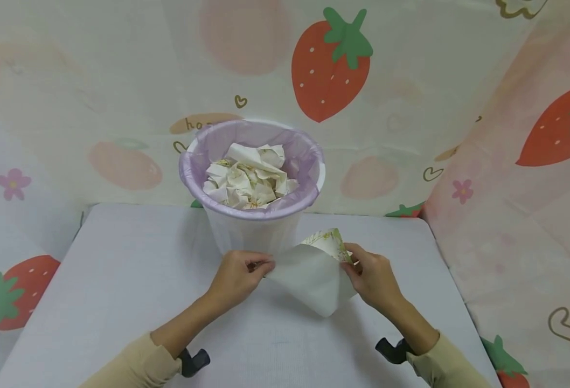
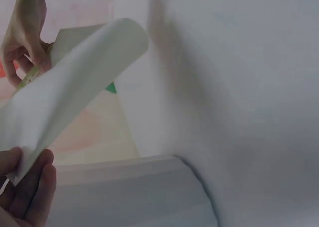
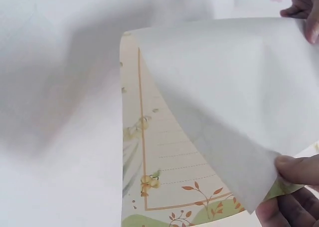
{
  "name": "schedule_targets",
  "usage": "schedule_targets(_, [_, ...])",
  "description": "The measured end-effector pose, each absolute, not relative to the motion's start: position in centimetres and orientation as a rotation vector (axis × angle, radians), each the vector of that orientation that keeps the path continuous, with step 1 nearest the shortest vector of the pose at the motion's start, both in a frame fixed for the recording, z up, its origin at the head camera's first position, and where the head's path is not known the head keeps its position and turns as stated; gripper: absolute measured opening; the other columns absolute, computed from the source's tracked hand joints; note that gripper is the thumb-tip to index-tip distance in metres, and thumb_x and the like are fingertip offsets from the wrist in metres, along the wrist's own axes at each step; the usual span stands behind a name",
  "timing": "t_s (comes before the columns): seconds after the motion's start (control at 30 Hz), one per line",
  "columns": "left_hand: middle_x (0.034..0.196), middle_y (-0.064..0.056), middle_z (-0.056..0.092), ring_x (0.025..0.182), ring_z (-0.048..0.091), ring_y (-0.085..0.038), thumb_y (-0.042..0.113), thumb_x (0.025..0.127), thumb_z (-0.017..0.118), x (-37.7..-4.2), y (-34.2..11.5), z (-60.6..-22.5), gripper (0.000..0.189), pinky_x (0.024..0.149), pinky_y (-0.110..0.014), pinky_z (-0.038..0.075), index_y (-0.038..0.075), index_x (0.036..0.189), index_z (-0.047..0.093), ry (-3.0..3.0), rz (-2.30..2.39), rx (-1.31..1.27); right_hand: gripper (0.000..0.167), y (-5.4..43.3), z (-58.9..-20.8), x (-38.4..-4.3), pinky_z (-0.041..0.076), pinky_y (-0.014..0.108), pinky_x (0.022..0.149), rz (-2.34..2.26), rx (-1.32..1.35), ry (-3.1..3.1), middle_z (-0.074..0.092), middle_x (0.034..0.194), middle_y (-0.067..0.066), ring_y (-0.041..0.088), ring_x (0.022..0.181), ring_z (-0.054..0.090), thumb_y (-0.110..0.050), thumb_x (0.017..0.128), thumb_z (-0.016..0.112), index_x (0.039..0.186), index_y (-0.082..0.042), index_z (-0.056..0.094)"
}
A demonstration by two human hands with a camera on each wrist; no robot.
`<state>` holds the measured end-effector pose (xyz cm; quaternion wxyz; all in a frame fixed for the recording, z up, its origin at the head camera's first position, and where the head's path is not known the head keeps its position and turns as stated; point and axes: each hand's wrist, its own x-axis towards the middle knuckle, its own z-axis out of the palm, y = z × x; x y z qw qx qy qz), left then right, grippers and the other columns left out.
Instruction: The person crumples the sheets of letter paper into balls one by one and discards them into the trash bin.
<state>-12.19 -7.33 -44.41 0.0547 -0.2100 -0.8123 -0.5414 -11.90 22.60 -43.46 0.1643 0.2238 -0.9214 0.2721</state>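
Note:
A sheet of printed letter paper point(image 1: 309, 275) is held up between both hands, just in front of the bin, bent over so its plain back faces up. My left hand point(image 1: 242, 274) pinches one corner between thumb and fingers. At the other side my right hand point(image 1: 371, 274) grips the paper's edge. Dotted lines, a brown border and a leafy print show on the sheet point(image 3: 169, 157) in the right wrist view. Behind the hands stands a white bin point(image 1: 256, 231) with a purple liner point(image 1: 193, 180), holding several crumpled papers point(image 1: 251, 178).
A white-covered table point(image 1: 134, 269) lies under the hands and bin. Strawberry-printed curtains point(image 1: 411, 97) hang behind the table and along its sides. Dark straps with camera mounts point(image 1: 195, 362) sit at both wrists.

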Motion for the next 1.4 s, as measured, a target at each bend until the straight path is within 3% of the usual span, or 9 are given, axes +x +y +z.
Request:
schedule_targets(0.13, [0.083,-0.004,0.076,0.062,0.059,-0.004,-0.002,0.083,0.077,-12.1,-7.0,-44.1,0.013,0.053,-0.018,0.05,0.002,0.095,0.079,-2.341,-1.38,-0.808,0.037,22.3,-43.3,-12.0,0.054,0.024,0.05,0.94,0.535,-2.693,0.069,0.077,0.009,0.013,0.059,0.066,0.004,0.08,0.08,0.113,-0.002,0.065])
schedule_targets(0.33, [0.082,-0.007,0.075,0.069,0.069,-0.013,-0.008,0.077,0.078,-11.9,-6.8,-44.0,0.019,0.058,-0.024,0.056,0.001,0.094,0.079,-2.233,-1.074,-0.965,0.032,21.8,-43.2,-12.3,0.058,0.029,0.053,1.279,0.287,-2.827,0.067,0.082,0.011,0.02,0.066,0.069,0.003,0.084,0.076,0.112,-0.003,0.063])
schedule_targets(0.7, [0.082,-0.008,0.074,0.072,0.071,-0.017,-0.01,0.077,0.078,-11.9,-6.5,-44.3,0.02,0.061,-0.027,0.059,-0.001,0.094,0.077,-2.171,-1.042,-0.961,0.033,21.2,-43.4,-12.8,0.06,0.032,0.059,1.767,0.052,-2.787,0.063,0.095,0.02,0.023,0.069,0.07,0.007,0.09,0.066,0.122,0.007,0.06])
schedule_targets(1.0, [0.085,-0.012,0.075,0.076,0.073,-0.021,-0.015,0.075,0.075,-11.9,-6.5,-44.8,0.022,0.065,-0.029,0.06,-0.004,0.095,0.076,-2.149,-1.07,-0.935,0.028,20.7,-43.1,-13.0,0.06,0.029,0.068,2.111,-0.154,-2.656,0.059,0.104,0.023,0.02,0.068,0.07,0.01,0.093,0.057,0.12,0.018,0.059])
schedule_targets(1.17, [0.085,-0.012,0.075,0.077,0.073,-0.021,-0.014,0.076,0.075,-12.1,-6.9,-44.7,0.021,0.066,-0.028,0.06,-0.004,0.095,0.076,-2.146,-1.117,-0.908,0.026,20.9,-43.4,-13.3,0.06,0.032,0.078,2.265,-0.081,-2.592,0.066,0.109,0.022,0.021,0.077,0.073,0.008,0.095,0.057,0.118,0.019,0.06])
schedule_targets(1.4, [0.082,-0.01,0.074,0.066,0.067,-0.014,-0.016,0.075,0.074,-12.8,-7.7,-44.5,0.023,0.058,-0.022,0.055,-0.004,0.094,0.077,-2.153,-1.216,-0.847,0.037,22.3,-43.4,-13.4,0.052,0.035,0.097,2.451,0.328,-2.643,0.067,0.12,0.018,0.021,0.104,0.069,-0.002,0.096,0.061,0.13,0.012,0.057])
